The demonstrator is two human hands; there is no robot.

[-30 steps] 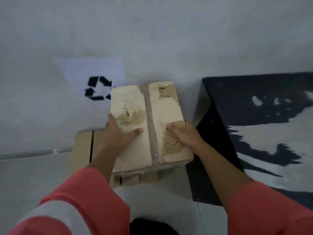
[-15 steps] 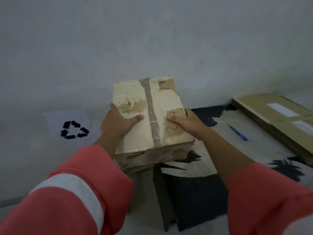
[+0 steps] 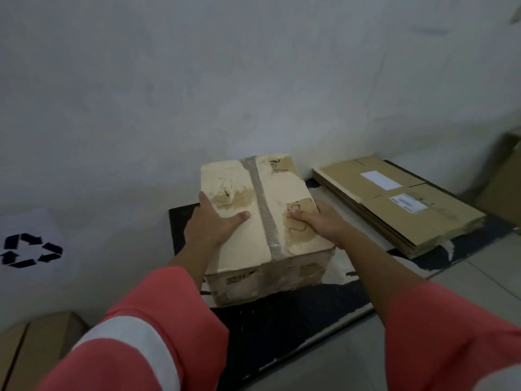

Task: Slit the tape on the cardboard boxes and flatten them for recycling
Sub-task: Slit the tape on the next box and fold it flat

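A worn, pale cardboard box (image 3: 270, 221) is closed, with a strip of tape (image 3: 263, 206) running down the middle of its top. It sits low over the black and white mat (image 3: 282, 320). My left hand (image 3: 214, 221) grips its left side, thumb lying across the top. My right hand (image 3: 318, 221) grips the right side, thumb on the top near a brown patch with writing. The fingers of both hands are hidden behind the box sides.
A stack of flattened cardboard boxes (image 3: 394, 204) with white labels lies on the mat's right part. A white sheet with a black recycling symbol (image 3: 31, 249) is at the left. More cardboard (image 3: 31, 351) shows at the bottom left, and another piece (image 3: 504, 176) at the far right. A wall stands behind.
Both hands have carried the box to the right, away from the recycling sheet and cardboard at the left, and lowered it onto the mat. The grip is the same.
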